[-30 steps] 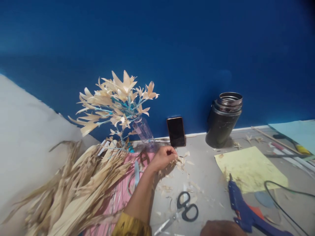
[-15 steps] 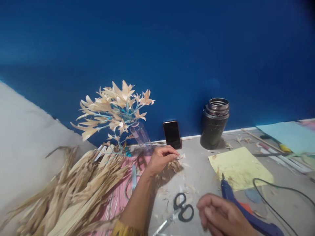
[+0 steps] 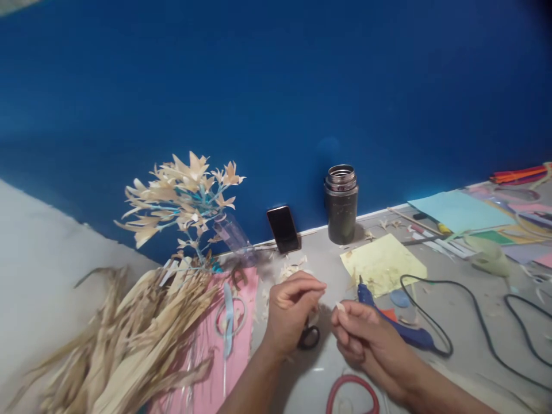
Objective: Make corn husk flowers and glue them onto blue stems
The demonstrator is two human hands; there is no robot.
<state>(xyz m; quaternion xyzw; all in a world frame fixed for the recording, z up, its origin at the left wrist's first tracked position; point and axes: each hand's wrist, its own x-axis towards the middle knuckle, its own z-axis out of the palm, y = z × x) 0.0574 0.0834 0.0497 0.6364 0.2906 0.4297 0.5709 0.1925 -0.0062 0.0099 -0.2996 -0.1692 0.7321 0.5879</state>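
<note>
My left hand (image 3: 293,310) is closed in a pinch, thumb against fingers; anything between its tips is too small to make out. Close by on its right, my right hand (image 3: 366,333) pinches a small pale piece (image 3: 340,307), perhaps corn husk, between thumb and fingers. The two hands are slightly apart above the table. A black scissors handle (image 3: 309,337) shows beneath them, the rest covered by my left hand. Nearer to me lies a red loop handle (image 3: 352,379), cut off by the frame. Behind my left hand is a heap of pale scraps (image 3: 295,267).
Dried corn husks (image 3: 112,345) lie on pink cloth (image 3: 241,351) at left. Husk flowers (image 3: 190,184) lean in a clear bottle (image 3: 233,233). A phone (image 3: 283,229) and dark flask (image 3: 341,207) stand by the wall. A corded blue glue gun (image 3: 401,328) lies near yellow paper (image 3: 383,263).
My left hand has come back from the scrap heap toward my right hand. The right hand now shows a pale piece at its fingertips. The view has shifted right.
</note>
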